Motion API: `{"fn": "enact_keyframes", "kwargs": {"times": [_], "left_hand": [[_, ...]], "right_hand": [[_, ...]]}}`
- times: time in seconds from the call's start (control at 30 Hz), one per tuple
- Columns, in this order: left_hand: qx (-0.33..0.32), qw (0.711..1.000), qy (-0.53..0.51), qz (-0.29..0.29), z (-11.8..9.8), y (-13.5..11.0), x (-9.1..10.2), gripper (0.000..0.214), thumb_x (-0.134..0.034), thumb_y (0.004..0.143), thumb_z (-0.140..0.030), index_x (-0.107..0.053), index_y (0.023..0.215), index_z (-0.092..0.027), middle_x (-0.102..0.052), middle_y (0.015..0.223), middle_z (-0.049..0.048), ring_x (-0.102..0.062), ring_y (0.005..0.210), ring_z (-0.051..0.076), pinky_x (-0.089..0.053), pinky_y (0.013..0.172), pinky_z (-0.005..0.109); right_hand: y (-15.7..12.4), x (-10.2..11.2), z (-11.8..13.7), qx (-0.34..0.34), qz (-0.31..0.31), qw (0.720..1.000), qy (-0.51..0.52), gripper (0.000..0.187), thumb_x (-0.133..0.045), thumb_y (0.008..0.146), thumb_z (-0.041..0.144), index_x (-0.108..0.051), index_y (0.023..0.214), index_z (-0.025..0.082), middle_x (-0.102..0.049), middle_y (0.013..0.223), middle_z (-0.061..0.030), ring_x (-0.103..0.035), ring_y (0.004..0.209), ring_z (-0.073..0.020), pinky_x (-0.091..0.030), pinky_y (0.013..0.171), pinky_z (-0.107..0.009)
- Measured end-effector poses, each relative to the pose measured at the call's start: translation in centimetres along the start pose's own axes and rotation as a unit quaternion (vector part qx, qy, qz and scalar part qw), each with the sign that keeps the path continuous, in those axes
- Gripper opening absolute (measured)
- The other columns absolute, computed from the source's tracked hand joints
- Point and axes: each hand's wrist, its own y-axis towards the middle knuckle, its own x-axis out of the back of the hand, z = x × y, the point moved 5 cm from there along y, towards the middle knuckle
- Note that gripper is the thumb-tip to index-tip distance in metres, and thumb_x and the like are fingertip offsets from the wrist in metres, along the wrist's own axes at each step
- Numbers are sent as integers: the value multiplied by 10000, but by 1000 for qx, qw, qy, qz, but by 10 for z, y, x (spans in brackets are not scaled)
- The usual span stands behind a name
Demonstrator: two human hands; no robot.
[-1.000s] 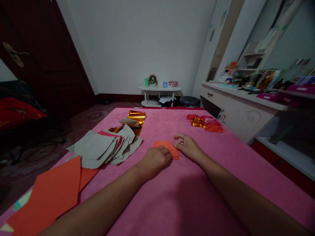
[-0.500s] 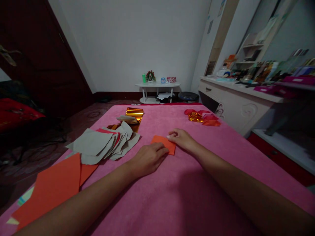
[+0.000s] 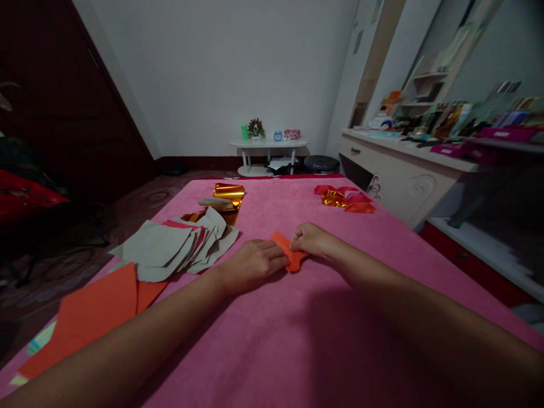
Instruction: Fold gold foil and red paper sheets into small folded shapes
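Note:
A small folded piece of orange paper (image 3: 293,259) lies on the pink cloth in front of me, bent and raised at its right side. My left hand (image 3: 257,262) rests palm down, its closed fingers holding the paper's left part against the cloth. My right hand (image 3: 312,239) is closed in a pinch on the paper's right edge; its fingertips are partly hidden. Left of my left hand lies a fanned pile of grey paper sheets (image 3: 165,243) with some red among them. Larger orange sheets (image 3: 97,306) lie nearer, beside my left forearm.
The pink cloth (image 3: 263,340) covers the work surface. Gold foil (image 3: 229,194) lies behind the grey pile. Folded red, orange and gold pieces (image 3: 346,198) sit at the far right. Beyond stand a small white table (image 3: 270,144) and, to the right, a cluttered dresser (image 3: 399,170).
The orange paper has gone from flat to bent, its right side lifted and turned. My right hand has curled tighter and moved slightly down over its edge. The view has shifted slightly.

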Motion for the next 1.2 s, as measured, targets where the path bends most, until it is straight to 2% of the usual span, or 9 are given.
{"fn": "enact_keyframes", "kwargs": {"times": [0.17, 0.27, 0.33, 0.43, 0.5, 0.63, 0.8, 0.93, 1.2], "left_hand": [[-8, 1000, -28, -10, -32, -33, 6, 229, -425, 934, -202, -628, 1024, -141, -683, 973, 88, -634, 883, 187, -527, 760, 316], [45, 998, -54, 2, -41, -47, 2, 253, -413, 940, -194, -602, 1100, -142, -654, 1101, 92, -618, 983, 192, -518, 850, 333], [66, 996, -62, 8, -43, -52, 0, 267, -412, 941, -194, -591, 1134, -155, -634, 1158, 93, -603, 1034, 201, -505, 891, 348], [92, 993, -70, 13, -44, -55, 1, 280, -422, 936, -203, -588, 1161, -185, -620, 1197, 93, -602, 1051, 213, -513, 886, 362], [111, 990, -89, 10, -44, -57, 2, 295, -441, 920, -198, -582, 1180, -201, -604, 1230, 88, -591, 1080, 216, -510, 900, 371], [150, 979, -138, -12, -43, -59, 1, 332, -499, 877, -215, -576, 1199, -194, -585, 1270, 83, -567, 1130, 210, -487, 945, 373], [155, 972, -168, -53, -40, -58, -1, 220, -560, 859, -277, -649, 1031, -172, -667, 1111, 67, -610, 1022, 206, -502, 899, 359], [144, 965, -213, -61, -35, -53, -3, 173, -541, 869, -202, -652, 995, -165, -673, 986, 63, -611, 898, 170, -500, 814, 318], [252, 893, -368, -51, -18, -45, -8, 138, -565, 844, -173, -667, 751, -173, -615, 788, 25, -566, 768, 132, -455, 704, 268]], "right_hand": [[-54, -12, 2, 25, 15, 999, -22, 110, -612, 600, 103, -534, 625, 177, -475, 511, 65, -399, 478, -79, -251, 468, -217], [-81, -5, 10, 107, -131, 979, -110, 142, -571, 658, 96, -552, 761, 192, -546, 697, 31, -437, 583, -99, -283, 544, -230], [-98, -6, 19, 199, -178, 956, -125, 142, -499, 739, 87, -551, 818, 192, -563, 811, -3, -481, 675, -120, -328, 617, -241], [-112, -21, 23, 287, -104, 947, -100, 168, -466, 774, 68, -567, 822, 194, -561, 820, -18, -511, 752, -146, -357, 662, -255], [-117, -31, 20, 289, -60, 952, -85, 185, -488, 762, 57, -585, 837, 195, -556, 805, -19, -512, 750, -151, -361, 650, -258], [-120, -40, 13, 262, -45, 961, -74, 150, -534, 741, 51, -592, 782, 183, -537, 771, -15, -486, 708, -144, -353, 625, -261], [-117, -43, 10, 238, -49, 967, -78, 98, -601, 725, 77, -585, 740, 173, -554, 772, -16, -485, 706, -144, -339, 621, -267], [-113, -43, 10, 223, -58, 970, -71, 114, -634, 700, 86, -571, 725, 177, -555, 731, 5, -471, 669, -131, -317, 598, -259], [-117, -42, 10, 202, -84, 975, -51, 125, -553, 725, 81, -547, 652, 181, -560, 688, 5, -483, 642, -123, -321, 592, -255]]}}
